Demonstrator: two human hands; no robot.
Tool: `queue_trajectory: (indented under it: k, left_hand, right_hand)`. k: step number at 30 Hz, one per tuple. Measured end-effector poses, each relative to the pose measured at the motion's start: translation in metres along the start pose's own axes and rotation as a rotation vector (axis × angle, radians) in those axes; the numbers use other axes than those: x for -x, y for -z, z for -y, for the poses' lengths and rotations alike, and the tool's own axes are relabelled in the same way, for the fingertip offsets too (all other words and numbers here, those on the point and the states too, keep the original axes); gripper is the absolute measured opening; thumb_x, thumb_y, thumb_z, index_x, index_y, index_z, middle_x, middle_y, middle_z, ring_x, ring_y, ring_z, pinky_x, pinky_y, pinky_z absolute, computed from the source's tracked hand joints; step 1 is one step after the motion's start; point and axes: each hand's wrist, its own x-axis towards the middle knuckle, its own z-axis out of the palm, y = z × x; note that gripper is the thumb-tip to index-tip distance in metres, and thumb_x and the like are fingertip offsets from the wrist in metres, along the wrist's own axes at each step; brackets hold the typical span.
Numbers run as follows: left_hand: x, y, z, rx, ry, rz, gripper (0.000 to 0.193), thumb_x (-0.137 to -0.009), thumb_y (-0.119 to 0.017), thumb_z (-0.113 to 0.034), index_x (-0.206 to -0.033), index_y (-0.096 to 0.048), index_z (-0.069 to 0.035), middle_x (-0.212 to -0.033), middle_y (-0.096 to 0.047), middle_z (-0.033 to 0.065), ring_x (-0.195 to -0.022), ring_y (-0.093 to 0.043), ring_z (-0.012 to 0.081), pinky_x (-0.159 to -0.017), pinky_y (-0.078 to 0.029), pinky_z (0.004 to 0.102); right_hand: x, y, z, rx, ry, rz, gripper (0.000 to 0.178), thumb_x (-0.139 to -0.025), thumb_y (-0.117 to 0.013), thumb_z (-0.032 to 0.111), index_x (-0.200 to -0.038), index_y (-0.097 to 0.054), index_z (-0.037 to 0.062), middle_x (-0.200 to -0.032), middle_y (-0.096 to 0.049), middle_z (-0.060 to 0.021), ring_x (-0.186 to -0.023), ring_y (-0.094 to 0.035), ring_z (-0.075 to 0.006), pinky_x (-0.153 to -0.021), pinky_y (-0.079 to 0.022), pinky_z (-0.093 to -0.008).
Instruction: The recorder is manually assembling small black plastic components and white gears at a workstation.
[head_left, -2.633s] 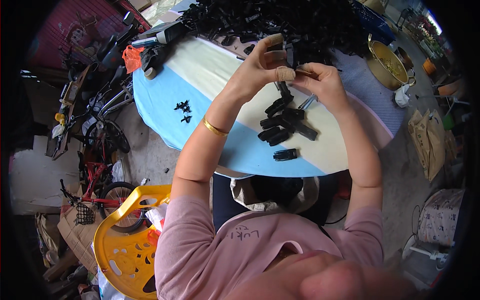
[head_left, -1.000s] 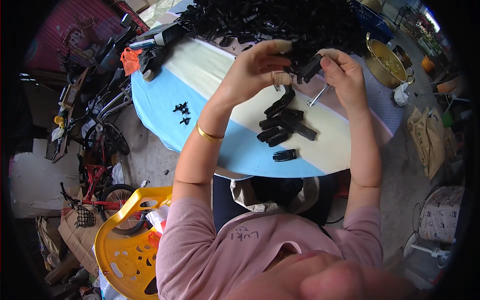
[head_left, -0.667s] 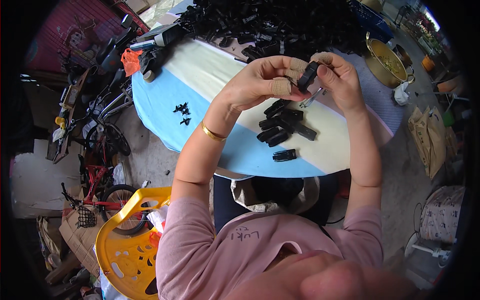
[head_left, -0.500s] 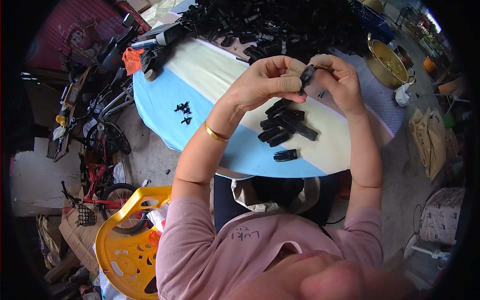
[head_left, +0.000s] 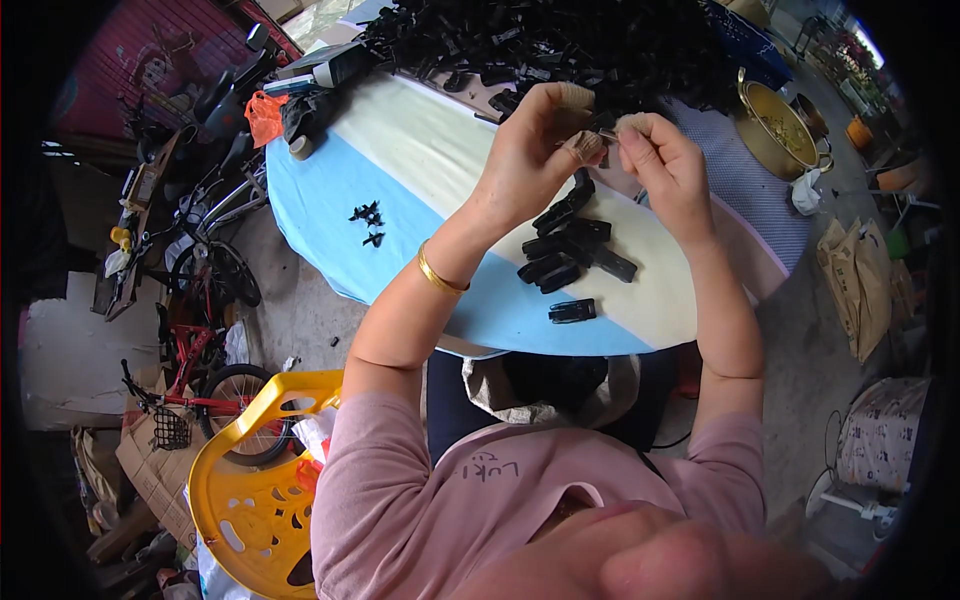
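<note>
Both my hands meet above the table, in front of the heap of black parts. My left hand, with tan tape on its fingertips, is closed round a dark plastic part, mostly hidden by the fingers. Against it, my right hand pinches a small thin piece, metallic-looking but too small to name. Under the hands several black plastic clip-like parts lie in a loose cluster, with a single similar part nearer me. Farther left are several tiny black pieces.
A big heap of black parts covers the far side of the striped tabletop. Brass-coloured pot stands at the far right. A roll of tape and an orange bag sit far left. A yellow chair stands beside me.
My left hand has turned, and the black part it showed is now mostly hidden. My right fingers have drawn together into a pinch near the left thumb.
</note>
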Motion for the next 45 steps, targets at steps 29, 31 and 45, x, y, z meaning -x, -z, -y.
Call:
queue_trajectory:
  k: [29, 31, 45]
  left_hand:
    - [-0.007, 0.04, 0.003, -0.175, 0.255, 0.553, 0.031, -0.075, -0.067, -0.008, -0.103, -0.056, -0.001, -0.092, -0.061, 0.006, -0.081, -0.057, 0.0119, -0.071, -0.048, 0.0254]
    - [-0.014, 0.039, 0.02, -0.374, 0.184, 0.43, 0.023, -0.079, -0.063, -0.011, -0.1, -0.059, -0.002, -0.091, -0.062, 0.0036, -0.081, -0.057, 0.011, -0.071, -0.048, 0.0259]
    - [-0.019, 0.032, 0.058, -0.853, -0.027, -0.023, 0.038, -0.071, -0.058, -0.013, -0.108, -0.054, -0.004, -0.08, -0.057, 0.0129, -0.077, -0.052, 0.0271, -0.074, -0.043, 0.0343]
  right_hand:
    - [-0.015, 0.026, -0.019, 0.034, -0.353, 0.208, 0.021, -0.088, -0.051, 0.021, -0.088, -0.061, 0.0031, -0.059, -0.047, 0.004, -0.053, -0.038, -0.0027, -0.048, -0.03, -0.0166]
    - [-0.008, 0.012, -0.03, 0.405, -0.117, 0.171, 0.023, -0.086, -0.053, 0.023, -0.087, -0.061, 0.001, -0.062, -0.054, -0.0017, -0.057, -0.046, -0.0064, -0.053, -0.038, -0.0205]
    - [0.001, -0.006, -0.005, 0.503, -0.068, 0.347, 0.018, -0.073, -0.068, 0.016, -0.074, -0.06, -0.0004, -0.054, -0.051, -0.0058, -0.048, -0.045, -0.0124, -0.048, -0.037, -0.0253]
